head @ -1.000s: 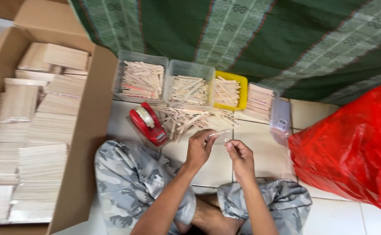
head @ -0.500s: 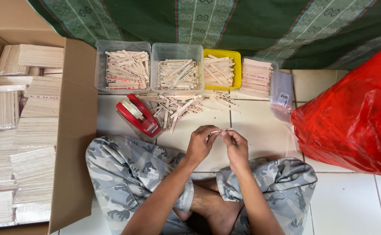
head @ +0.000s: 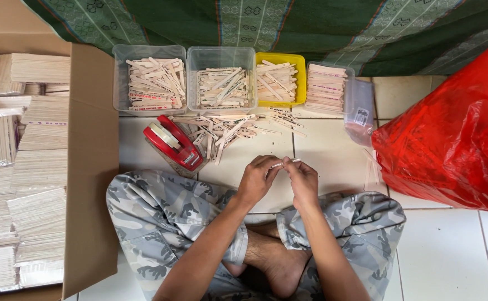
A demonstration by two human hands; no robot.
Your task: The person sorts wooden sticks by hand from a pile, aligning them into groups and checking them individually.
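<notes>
- The left hand (head: 258, 178) and the right hand (head: 302, 179) meet above the tiled floor (head: 333, 161), just in front of the person's crossed legs in camouflage trousers (head: 160, 217).
- Between them they hold a small bundle of thin wooden sticks (head: 284, 163). Both hands are closed around it, the fingertips pinching it from either side, and only a short pale length shows between the thumbs.
- The bundle looks very light and stiff. Each stick is thin, so a single one would likely snap if bent across its flat face, while a stack held together resists bending better.
- The wood looks smooth and dry, so loose sticks would probably slide past one another. Pinching across the flat faces, near both ends, seems the surest way to keep them lined up.
- Just beyond the hands lies a loose pile of sticks (head: 221, 131) on the floor, touching a red tape dispenser (head: 172, 143) at its left side.
- Behind the pile stand two clear tubs (head: 150, 52), a yellow tub (head: 301, 61) and another clear tub (head: 351, 75), all holding sticks.
- A cardboard box (head: 90, 167) on the left holds packed stacks of sticks, and a red plastic bag (head: 456, 139) sits on the right.
</notes>
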